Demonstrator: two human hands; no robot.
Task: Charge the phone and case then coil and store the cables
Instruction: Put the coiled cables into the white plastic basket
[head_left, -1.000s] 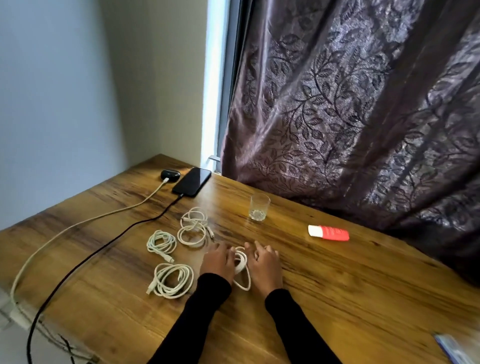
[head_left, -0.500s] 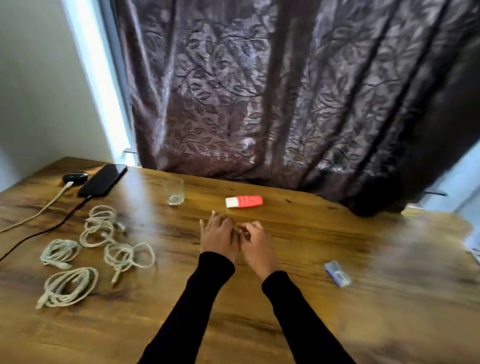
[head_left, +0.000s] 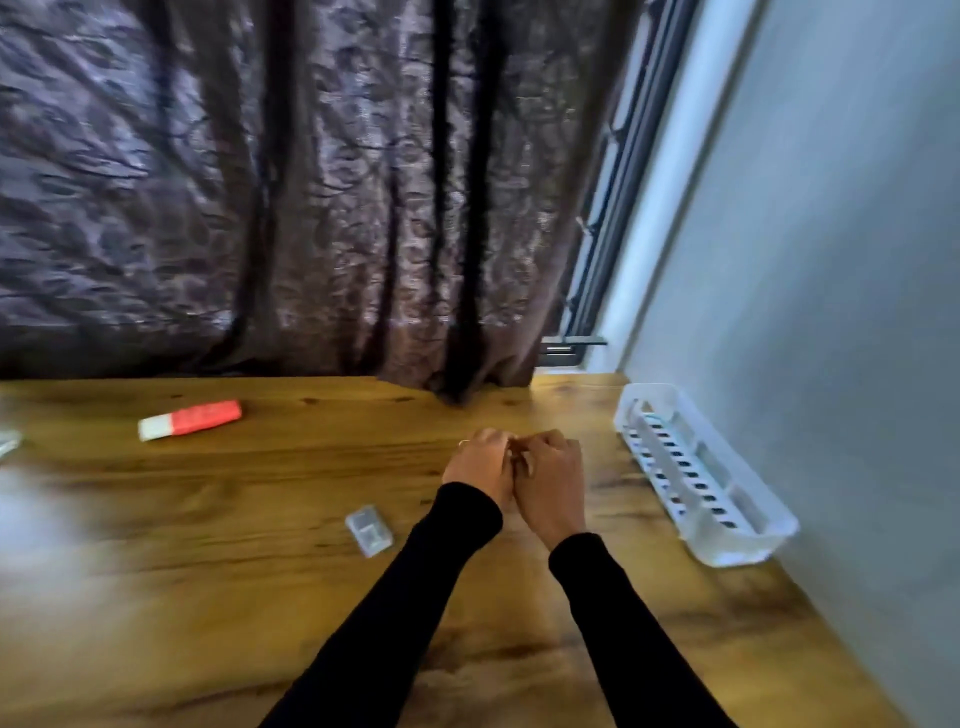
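Centre frame, above the wooden surface (head_left: 260, 597): left hand (head_left: 480, 464) and right hand (head_left: 551, 480) touching, fingers curled; blur hides whether either grip holds anything. Cables, phone not visible. White basket (head_left: 727, 540) at right wall.

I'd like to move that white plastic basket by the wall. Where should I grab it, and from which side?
Grip the white basket by its long rim on the side facing the table's middle, coming in from there, since its other long side lies against the wall. It sits upright and open-topped on the wooden table, so fingers can hook over that rim. Both hands look free, knuckles together.
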